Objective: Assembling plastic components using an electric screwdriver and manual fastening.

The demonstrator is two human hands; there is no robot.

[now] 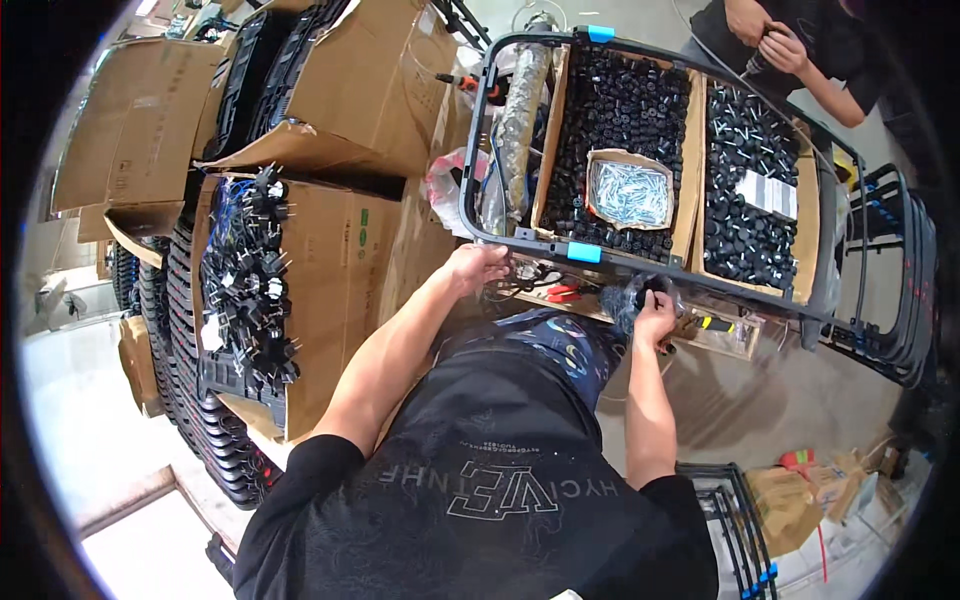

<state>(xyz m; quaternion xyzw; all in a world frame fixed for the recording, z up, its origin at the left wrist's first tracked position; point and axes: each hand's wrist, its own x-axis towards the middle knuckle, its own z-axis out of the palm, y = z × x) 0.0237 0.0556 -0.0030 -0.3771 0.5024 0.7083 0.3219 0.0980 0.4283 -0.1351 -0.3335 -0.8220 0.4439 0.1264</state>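
Observation:
A black tubular frame (650, 270) with bright blue clips lies across the open boxes in front of me. At its near left corner, my left hand (474, 268) has its fingers closed on the frame's tube. My right hand (655, 320) is below the near rail, pinching a small black plastic part (655, 290) whose exact kind I cannot make out. Right beside those fingers is a clear plastic bag (625, 305). Inside the frame's outline, one carton holds black round plastic parts (625, 100), and another holds black-headed threaded feet (745, 225).
A small box of silvery screws (630, 193) sits on the black parts. Large cartons (335, 250) stand at left, one with black wheeled parts (245, 285). Red-handled pliers (563, 293) lie on a lower shelf. Across the boxes, another person's hands (780, 45) hold a tool. More frames (885, 280) stand right.

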